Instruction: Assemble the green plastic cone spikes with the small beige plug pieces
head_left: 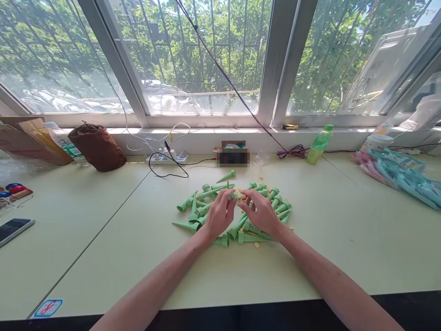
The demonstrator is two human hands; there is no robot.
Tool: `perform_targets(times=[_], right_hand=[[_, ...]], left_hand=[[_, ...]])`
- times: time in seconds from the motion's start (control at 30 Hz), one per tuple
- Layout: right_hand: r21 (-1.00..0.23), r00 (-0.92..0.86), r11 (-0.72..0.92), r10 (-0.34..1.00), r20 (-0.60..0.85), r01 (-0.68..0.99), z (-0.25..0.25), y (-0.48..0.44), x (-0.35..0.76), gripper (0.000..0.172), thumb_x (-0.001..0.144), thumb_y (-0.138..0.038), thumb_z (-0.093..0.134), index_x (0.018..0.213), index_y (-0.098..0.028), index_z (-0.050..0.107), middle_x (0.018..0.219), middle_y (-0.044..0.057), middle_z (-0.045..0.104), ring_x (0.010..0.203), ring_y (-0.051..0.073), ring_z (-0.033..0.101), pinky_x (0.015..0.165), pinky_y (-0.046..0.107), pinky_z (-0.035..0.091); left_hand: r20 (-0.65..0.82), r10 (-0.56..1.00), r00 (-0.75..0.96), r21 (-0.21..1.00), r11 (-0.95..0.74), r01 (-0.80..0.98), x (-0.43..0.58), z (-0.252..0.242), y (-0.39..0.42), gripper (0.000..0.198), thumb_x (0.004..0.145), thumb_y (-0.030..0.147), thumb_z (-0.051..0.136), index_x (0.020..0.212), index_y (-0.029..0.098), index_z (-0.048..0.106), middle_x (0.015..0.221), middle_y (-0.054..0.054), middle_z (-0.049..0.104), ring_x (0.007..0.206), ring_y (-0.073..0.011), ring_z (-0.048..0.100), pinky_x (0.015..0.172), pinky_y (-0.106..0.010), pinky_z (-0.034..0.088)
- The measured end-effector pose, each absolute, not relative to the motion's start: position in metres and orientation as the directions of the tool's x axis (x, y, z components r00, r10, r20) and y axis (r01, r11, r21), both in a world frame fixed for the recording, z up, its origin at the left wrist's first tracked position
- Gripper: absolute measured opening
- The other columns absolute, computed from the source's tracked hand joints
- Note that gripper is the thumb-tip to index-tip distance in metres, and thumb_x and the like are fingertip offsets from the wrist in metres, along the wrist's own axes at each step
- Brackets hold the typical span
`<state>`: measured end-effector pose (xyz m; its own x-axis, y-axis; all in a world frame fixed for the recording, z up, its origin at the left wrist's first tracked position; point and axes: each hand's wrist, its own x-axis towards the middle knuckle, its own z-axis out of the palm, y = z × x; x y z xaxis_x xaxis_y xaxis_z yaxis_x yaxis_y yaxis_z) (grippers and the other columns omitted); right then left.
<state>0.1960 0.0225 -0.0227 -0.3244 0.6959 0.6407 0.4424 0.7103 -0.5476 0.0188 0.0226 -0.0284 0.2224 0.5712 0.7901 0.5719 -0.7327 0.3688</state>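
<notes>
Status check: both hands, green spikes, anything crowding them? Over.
Left hand holding a green spike. Right hand close beside it, contact unclear. Loose spikes and yellow bits crowd around both hands.

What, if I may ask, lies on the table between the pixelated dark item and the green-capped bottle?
Clear plastic and, nearer the bottle, a coiled red-and-black cable, as the head view shows.

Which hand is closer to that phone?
Left. The left hand is well to the right of the phone, over the green spikes; the right hand is even farther right.
</notes>
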Motion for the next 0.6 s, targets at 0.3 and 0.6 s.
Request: perform_targets(times=[0.3, 0.6], right_hand=[[-0.444, -0.357, 0.757, 0.631, 0.689, 0.480, -0.0255, 0.0270, 0.1993, 0.017, 0.102, -0.031, 0.047, 0.102, -0.020, 0.060, 0.085, 0.005, 0.064, 0.071, 0.017, 0.060, 0.064, 0.027, 0.046], [-0.473, -0.296, 0.693, 0.686, 0.664, 0.544, -0.0268, 0.0290, 0.2013, 0.038, 0.104, -0.034, 0.036, 0.070, -0.021, 0.047, 0.060, -0.002, 0.047, 0.052, 0.013, 0.040, 0.054, 0.026, 0.032]], left_hand=[[0.761, 0.579, 0.293, 0.378, -0.762, 0.525, 0.0172, -0.0285, 0.0233, 0.021, 0.099, 0.017, 0.043, 0.119, 0.018, 0.051, 0.109, -0.011, 0.061, 0.080, -0.0152, 0.063, 0.069, -0.027, 0.053], [0.695, 0.565, 0.444, 0.362, -0.809, 0.463, 0.0187, -0.0276, 0.0175, 0.028, 0.097, 0.017, 0.045, 0.125, 0.019, 0.046, 0.112, -0.012, 0.057, 0.073, -0.0131, 0.061, 0.067, -0.027, 0.053]])
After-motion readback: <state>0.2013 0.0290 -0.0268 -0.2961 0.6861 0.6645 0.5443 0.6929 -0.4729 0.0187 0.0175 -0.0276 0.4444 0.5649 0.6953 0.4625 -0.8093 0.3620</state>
